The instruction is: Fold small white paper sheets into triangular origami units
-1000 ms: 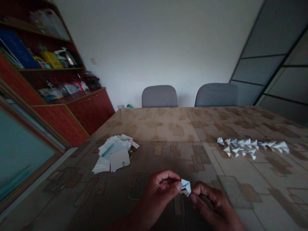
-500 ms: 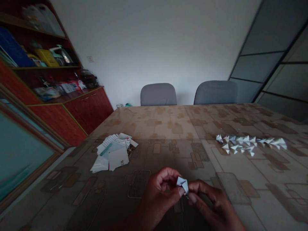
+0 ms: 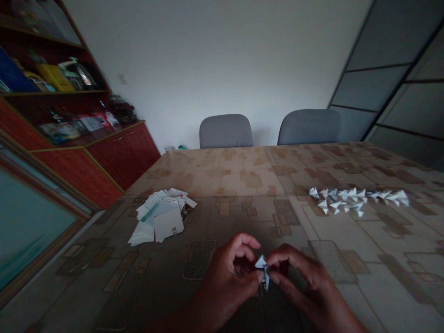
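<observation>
A small folded paper piece (image 3: 261, 263) is held between my two hands near the table's front. My left hand (image 3: 233, 277) pinches its lower left side with the thumb, the index finger arched above it. My right hand (image 3: 301, 276) grips its right side between thumb and fingertips. On the left of the table lies a fanned pile of white paper cards (image 3: 169, 224). Several folded paper pieces (image 3: 352, 194) stand in two rows at the right.
The table (image 3: 225, 178) has a patterned cover. Two grey chairs (image 3: 226, 131) (image 3: 310, 126) are behind its far edge, against the white wall. A red-brown cabinet (image 3: 118, 157) with filled shelves stands at the left.
The folded piece has turned and now looks narrower, with a pointed top. My left fingers have lifted slightly off its upper side. The whole view has shifted a little.
</observation>
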`<state>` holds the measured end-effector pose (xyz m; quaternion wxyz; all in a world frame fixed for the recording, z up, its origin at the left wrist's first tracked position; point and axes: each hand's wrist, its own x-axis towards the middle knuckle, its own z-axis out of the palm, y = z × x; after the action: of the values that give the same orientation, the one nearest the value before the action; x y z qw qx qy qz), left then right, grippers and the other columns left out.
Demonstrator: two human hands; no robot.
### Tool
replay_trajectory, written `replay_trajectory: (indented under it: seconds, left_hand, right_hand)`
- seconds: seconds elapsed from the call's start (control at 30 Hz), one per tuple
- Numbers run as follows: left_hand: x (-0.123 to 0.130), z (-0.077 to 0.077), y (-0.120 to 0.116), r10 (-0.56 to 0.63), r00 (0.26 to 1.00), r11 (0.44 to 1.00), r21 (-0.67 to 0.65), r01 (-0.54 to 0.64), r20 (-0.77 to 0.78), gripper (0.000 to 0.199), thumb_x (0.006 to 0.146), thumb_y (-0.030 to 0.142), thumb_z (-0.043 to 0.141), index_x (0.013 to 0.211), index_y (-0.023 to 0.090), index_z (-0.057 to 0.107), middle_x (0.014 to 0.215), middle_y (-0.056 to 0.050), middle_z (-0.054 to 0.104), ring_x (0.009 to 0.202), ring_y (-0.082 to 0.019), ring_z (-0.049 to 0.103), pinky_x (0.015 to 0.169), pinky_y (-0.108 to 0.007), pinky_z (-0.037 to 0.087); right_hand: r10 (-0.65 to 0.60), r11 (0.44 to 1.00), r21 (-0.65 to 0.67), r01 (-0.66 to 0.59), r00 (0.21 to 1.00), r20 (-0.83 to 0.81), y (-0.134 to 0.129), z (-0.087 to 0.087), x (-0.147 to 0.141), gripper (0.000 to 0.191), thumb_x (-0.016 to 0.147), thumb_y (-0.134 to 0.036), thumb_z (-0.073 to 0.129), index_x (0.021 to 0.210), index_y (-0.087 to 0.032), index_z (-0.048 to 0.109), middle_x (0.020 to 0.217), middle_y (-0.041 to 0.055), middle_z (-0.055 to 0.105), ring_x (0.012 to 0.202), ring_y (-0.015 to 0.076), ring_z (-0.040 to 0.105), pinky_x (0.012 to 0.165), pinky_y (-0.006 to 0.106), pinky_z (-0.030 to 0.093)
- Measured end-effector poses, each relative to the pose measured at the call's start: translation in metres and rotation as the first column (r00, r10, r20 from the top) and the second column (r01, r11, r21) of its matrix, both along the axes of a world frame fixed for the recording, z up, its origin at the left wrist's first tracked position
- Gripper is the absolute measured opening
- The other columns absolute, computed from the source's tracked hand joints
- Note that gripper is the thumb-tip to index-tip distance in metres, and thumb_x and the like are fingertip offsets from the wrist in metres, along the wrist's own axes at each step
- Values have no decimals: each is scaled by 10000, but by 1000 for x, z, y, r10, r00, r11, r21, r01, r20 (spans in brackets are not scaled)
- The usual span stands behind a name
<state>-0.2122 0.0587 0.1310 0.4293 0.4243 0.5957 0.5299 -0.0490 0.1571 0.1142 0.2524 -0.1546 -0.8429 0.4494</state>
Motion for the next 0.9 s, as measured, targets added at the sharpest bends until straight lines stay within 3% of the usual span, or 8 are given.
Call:
replay_trajectory:
  seconds: [0.23, 0.47, 0.73, 0.9]
  left_hand:
    - [5, -1, -1, 21, 999, 1000, 2, -21, 35, 293, 691, 121, 605, 969, 184, 538, 731, 38, 571, 672, -134, 572, 616, -235, 429]
    - [9, -12, -2, 42, 998, 998, 36, -44, 56, 303, 683, 114, 607, 969, 186, 540, 705, 46, 544, 647, -126, 552, 607, -232, 426]
    - [17, -21, -1, 90, 986, 995, 30, -95, 139, 364, 616, 110, 661, 951, 179, 537, 700, 46, 544, 642, -124, 540, 599, -228, 423]
    - [16, -35, 0, 138, 970, 988, 43, -149, 200, 387, 637, 130, 680, 988, 193, 531, 661, 68, 504, 591, -97, 485, 549, -199, 390]
  right_hand:
    - [-52, 996, -78, 51, 998, -18, -2, 4, -5, 91, 878, -177, 553, 804, -221, 582, 740, -20, 610, 654, 128, 590, 602, 221, 460]
    - [-154, 964, -217, 153, 988, 9, -6, 0, -12, 130, 810, -211, 554, 681, -199, 554, 609, -24, 552, 558, 132, 526, 523, 236, 423]
    - [-150, 951, -275, 143, 989, -6, -8, -3, -13, 144, 834, -238, 588, 696, -200, 564, 651, -8, 598, 611, 143, 568, 580, 242, 446]
    - [-171, 860, -502, 90, 978, -117, -8, -1, -16, 186, 811, -318, 676, 769, -210, 531, 686, -34, 565, 632, 127, 550, 580, 214, 441]
